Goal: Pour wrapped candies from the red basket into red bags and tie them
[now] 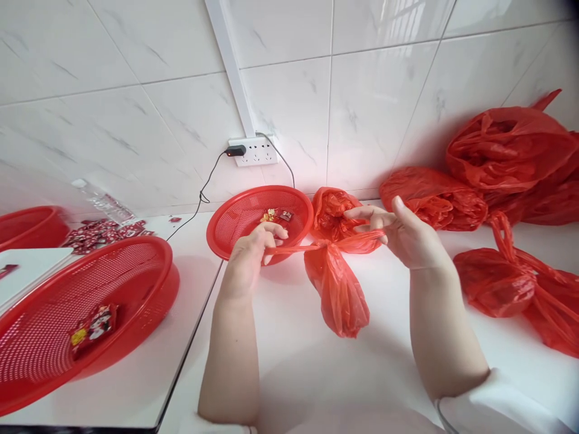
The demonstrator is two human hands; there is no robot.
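Note:
A small red plastic bag [338, 292] hangs over the white table, its neck drawn together where the two handles meet. My left hand [254, 250] is closed on the handle stretched to the left. My right hand [404, 232] grips the other handle on the right, with thumb and forefinger pointing apart. The handles are pulled taut between both hands. What the bag contains cannot be made out. Just behind my left hand stands a round red mesh basket [233, 211] with a few small packets in it. A crumpled red bag [332, 208] lies behind the held one.
At left, a larger red basket [156, 265] holds a red packet [97, 325]. Several red packets [97, 236] and a clear plastic bottle [105, 202] lie behind it. Tied red bags [495, 283] and bigger bundles [506, 147] fill the right. A socket strip [260, 152] with cords is on the wall.

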